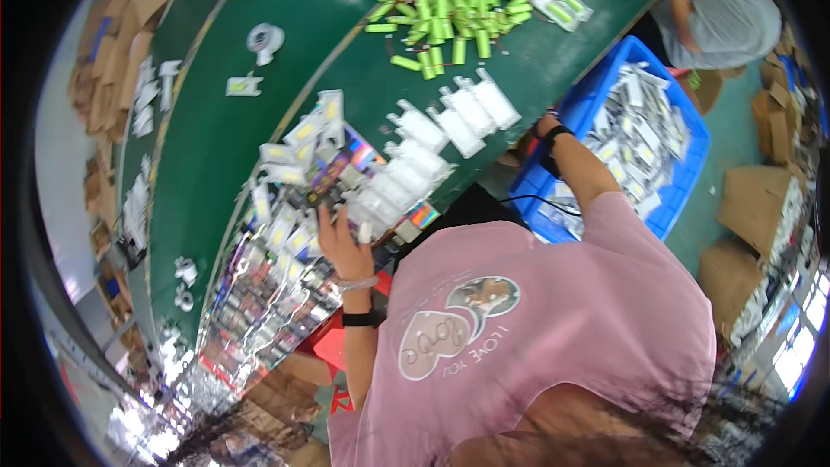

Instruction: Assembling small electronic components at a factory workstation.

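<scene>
My left hand (343, 251) reaches over the green table with its fingers stretched out and apart, holding nothing that I can see. One finger has a white tip cover. It is nearest to a row of white plastic housings (406, 177) and a heap of white pieces with yellow labels (294, 156). A few further housings (467, 112) lie side by side beyond the row. At the table's near edge, beside a blue crate (699, 175), is my right hand (546, 125); its fingers are mostly hidden and blurred.
Green cylindrical battery packs (450, 13) lie heaped at the far side, with bagged ones (562, 4) next to them. A tape roll (264, 39) sits across the table's divider. Many wrapped items (268, 294) crowd the left. Another person (722, 13) sits at the upper right near cardboard boxes (754, 207).
</scene>
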The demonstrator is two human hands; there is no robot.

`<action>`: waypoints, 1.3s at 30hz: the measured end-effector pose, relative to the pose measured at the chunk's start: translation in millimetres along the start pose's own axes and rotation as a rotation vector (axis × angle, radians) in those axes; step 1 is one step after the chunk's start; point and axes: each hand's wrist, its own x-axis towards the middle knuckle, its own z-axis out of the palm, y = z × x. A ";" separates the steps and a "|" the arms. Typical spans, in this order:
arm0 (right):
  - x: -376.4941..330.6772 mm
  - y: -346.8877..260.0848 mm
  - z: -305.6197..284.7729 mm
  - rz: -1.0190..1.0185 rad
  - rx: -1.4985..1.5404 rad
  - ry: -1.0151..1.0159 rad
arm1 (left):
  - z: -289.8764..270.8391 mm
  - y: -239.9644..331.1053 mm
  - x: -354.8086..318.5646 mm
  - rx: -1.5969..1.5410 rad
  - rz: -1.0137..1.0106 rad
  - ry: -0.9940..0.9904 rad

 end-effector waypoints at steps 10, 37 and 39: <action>-53.0 18.0 -73.2 0.162 0.255 0.238 | -18.8 -29.2 27.5 -0.103 -0.080 0.075; -248.3 -15.4 -308.9 0.066 1.631 0.280 | -13.6 -180.7 340.4 0.387 0.227 -0.094; -246.9 -32.2 -328.3 -0.011 1.662 0.253 | -6.0 -190.6 342.9 0.456 0.302 -0.005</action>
